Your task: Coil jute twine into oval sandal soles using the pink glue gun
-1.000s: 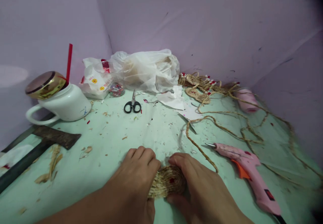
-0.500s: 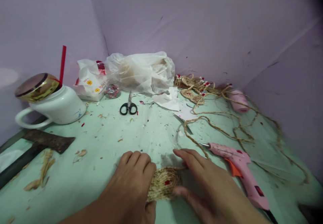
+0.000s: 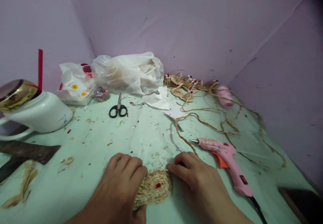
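Observation:
A flat oval coil of braided straw-coloured rope (image 3: pixel 156 192), with a small red spot near its middle, lies at the front of the table. My left hand (image 3: pixel 122 180) grips its left end, fingers on top and thumb at the near edge. At the coil's upper right edge, my right hand (image 3: pixel 199 178) pinches the jute rope (image 3: pixel 185 141), which runs from there back across the table. A pink glue gun (image 3: pixel 227 163) with an orange trigger lies just right of my right hand, nozzle toward the left.
Black-handled scissors (image 3: pixel 118 109) lie mid-table. Behind are a white plastic bag (image 3: pixel 133 72), paper scraps (image 3: pixel 157 99), finished rope pieces (image 3: pixel 183 92) and a pink spool (image 3: pixel 224 96). To the left are a white mug (image 3: pixel 42 113) and a hammer-like tool (image 3: pixel 32 151). A dark flat object (image 3: pixel 300 202) sits at right.
My right hand has closed from spread fingers to a pinch on the rope at the coil's edge. The view has turned slightly right; my left hand still holds the coil.

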Available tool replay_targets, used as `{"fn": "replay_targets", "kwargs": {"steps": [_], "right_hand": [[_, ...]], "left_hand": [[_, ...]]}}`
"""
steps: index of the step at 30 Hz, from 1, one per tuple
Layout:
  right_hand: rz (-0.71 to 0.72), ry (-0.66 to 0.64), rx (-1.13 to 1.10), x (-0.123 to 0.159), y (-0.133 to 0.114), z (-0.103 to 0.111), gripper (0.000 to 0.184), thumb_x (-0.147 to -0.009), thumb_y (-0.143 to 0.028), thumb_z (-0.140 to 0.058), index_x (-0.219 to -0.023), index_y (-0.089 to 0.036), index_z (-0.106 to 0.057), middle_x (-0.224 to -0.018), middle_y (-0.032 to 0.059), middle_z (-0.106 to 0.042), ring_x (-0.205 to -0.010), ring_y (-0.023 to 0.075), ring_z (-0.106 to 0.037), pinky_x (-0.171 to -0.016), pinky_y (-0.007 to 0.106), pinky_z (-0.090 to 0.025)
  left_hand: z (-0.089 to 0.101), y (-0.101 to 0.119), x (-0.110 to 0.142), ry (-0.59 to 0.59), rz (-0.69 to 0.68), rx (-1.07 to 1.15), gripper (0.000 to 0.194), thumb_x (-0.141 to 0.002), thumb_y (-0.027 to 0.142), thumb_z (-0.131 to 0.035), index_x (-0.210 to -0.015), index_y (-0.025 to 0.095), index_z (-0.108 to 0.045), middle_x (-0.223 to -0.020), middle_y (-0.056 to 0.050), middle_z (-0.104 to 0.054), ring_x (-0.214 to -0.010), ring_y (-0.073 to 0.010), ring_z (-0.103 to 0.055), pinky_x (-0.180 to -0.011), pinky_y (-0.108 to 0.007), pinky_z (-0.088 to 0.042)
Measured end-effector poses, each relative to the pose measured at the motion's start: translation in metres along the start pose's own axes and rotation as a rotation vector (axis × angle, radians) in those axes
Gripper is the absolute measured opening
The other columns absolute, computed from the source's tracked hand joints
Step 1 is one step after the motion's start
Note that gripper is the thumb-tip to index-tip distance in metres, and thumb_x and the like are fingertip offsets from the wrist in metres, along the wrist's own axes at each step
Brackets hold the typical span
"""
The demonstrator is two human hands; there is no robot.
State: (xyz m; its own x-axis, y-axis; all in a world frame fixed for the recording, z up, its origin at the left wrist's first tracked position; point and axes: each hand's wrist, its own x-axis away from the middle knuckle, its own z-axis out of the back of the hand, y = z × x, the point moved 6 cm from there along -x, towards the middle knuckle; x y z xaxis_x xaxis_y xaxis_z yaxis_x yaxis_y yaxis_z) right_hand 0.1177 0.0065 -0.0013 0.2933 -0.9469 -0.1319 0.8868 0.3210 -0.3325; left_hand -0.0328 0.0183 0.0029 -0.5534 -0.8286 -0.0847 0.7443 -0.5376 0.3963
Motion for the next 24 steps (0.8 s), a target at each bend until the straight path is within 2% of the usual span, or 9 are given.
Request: {"fn": "replay_targets", "kwargs": {"steps": [7,12,17,20,22,24], "right_hand": [[0.011,-0.081,0.054,0.002,-0.004,-0.001,0.03,-0.066,-0.002,-0.056,-0.077,-0.025,-0.07,-0.069,0.002,-0.062,-0.066,0.0186,-0.057,-0.05,0.027,-0.03],[-0.048,-0.141,-0.111,0.009,-0.001,-0.003,0.038,-0.071,-0.004,-0.052,-0.097,-0.028,-0.067,-0.077,0.0018,-0.061,-0.067,0.0167,-0.057,-0.055,0.027,-0.034],[-0.121,-0.19,-0.22,0.009,0.002,0.0,0.027,-0.08,-0.009,-0.047,-0.086,-0.025,-0.068,-0.077,0.0017,-0.063,-0.072,0.0178,-0.06,-0.06,0.028,-0.04],[-0.184,-0.193,-0.261,0.011,0.003,0.002,0.016,-0.079,-0.018,-0.058,-0.092,-0.022,-0.066,-0.081,0.0025,-0.066,-0.077,0.0207,-0.061,-0.067,0.032,-0.044],[-0.194,-0.171,-0.249,0.014,0.002,0.002,0.039,-0.075,-0.025,-0.065,-0.113,-0.019,-0.059,-0.091,0.006,-0.066,-0.081,0.0239,-0.062,-0.07,0.037,-0.046],[-0.171,-0.135,-0.213,0.014,-0.002,0.0,0.063,-0.074,-0.029,-0.067,-0.131,-0.017,-0.043,-0.111,0.0127,-0.061,-0.092,0.0278,-0.061,-0.073,0.041,-0.048]], "left_hand": [[0.001,-0.002,-0.003,-0.022,0.017,0.055,0.024,-0.049,0.014,-0.052,-0.072,0.02,-0.054,-0.082,-0.005,-0.055,-0.082,-0.0236,-0.047,-0.084,-0.045,-0.037],[0.0,-0.002,-0.003,-0.086,0.012,0.079,0.024,-0.049,0.014,-0.052,-0.073,0.019,-0.054,-0.083,-0.005,-0.054,-0.083,-0.0235,-0.046,-0.085,-0.046,-0.035],[0.005,0.001,-0.004,-0.084,0.017,0.093,0.027,-0.05,0.014,-0.053,-0.076,0.019,-0.057,-0.083,-0.004,-0.053,-0.082,-0.0233,-0.045,-0.086,-0.046,-0.034],[0.007,0.003,-0.004,-0.097,0.007,0.084,0.025,-0.052,0.016,-0.054,-0.077,0.019,-0.058,-0.083,-0.005,-0.053,-0.082,-0.0231,-0.045,-0.085,-0.044,-0.035],[0.008,0.004,-0.004,-0.1,-0.002,0.074,0.026,-0.051,0.016,-0.054,-0.077,0.019,-0.057,-0.082,-0.004,-0.053,-0.081,-0.0229,-0.045,-0.083,-0.044,-0.036],[0.006,0.004,-0.005,-0.092,-0.016,0.068,0.027,-0.051,0.016,-0.053,-0.078,0.02,-0.057,-0.081,-0.004,-0.052,-0.081,-0.0229,-0.045,-0.083,-0.043,-0.036]]}}
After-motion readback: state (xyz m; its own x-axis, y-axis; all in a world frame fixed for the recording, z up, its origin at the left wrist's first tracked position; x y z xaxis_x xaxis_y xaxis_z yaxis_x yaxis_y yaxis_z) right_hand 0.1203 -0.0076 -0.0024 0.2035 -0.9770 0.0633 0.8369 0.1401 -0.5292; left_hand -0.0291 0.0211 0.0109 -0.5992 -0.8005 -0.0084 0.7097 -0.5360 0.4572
